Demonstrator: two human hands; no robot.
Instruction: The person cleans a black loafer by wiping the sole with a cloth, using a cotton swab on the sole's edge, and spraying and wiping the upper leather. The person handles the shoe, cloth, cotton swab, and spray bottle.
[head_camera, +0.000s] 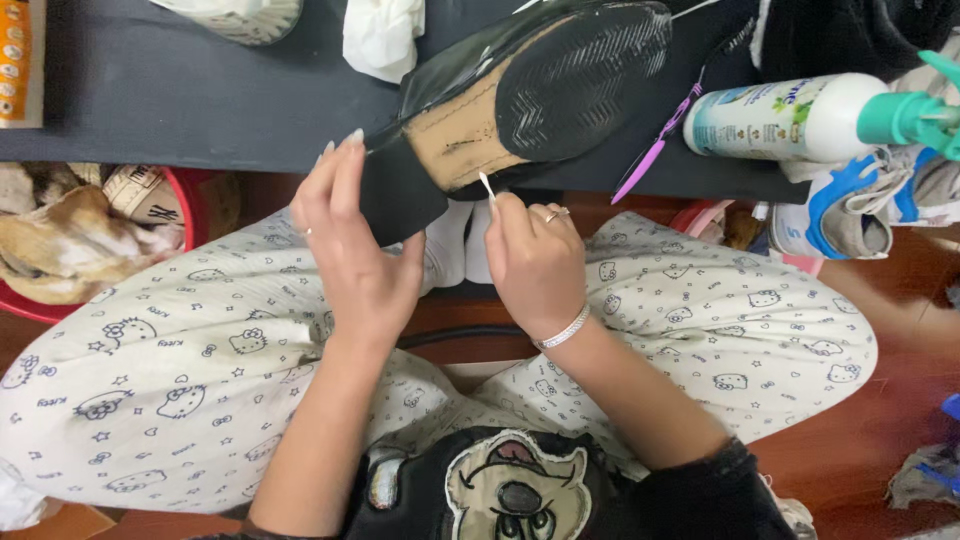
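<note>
We are gripping the heel end of a black shoe (560, 85) with our left hand (355, 255), fingers wrapped around the heel block and thumb pressing its near side, so that hand is clamped on the shoe. The shoe is lying sole-up, slanting across the near edge of the dark worktop (150, 90), its ribbed black forepart pointing up and right and its tan waist facing us. Our right hand (535, 260) is pinching a thin white stick (487, 186) between thumb and fingers, closed tight on it, and the stick's tip is touching the tan part of the sole just beside the heel. We are sitting with our legs in pale patterned trousers (180, 370) spread below the worktop. On the worktop to the right, a white spray bottle with a teal nozzle (800, 118) is lying on its side, with a purple-handled brush (655, 150) just beside it. A crumpled white cloth (382, 35) is resting near the shoe's upper, and a red basin (195, 205) is standing at our left.
</note>
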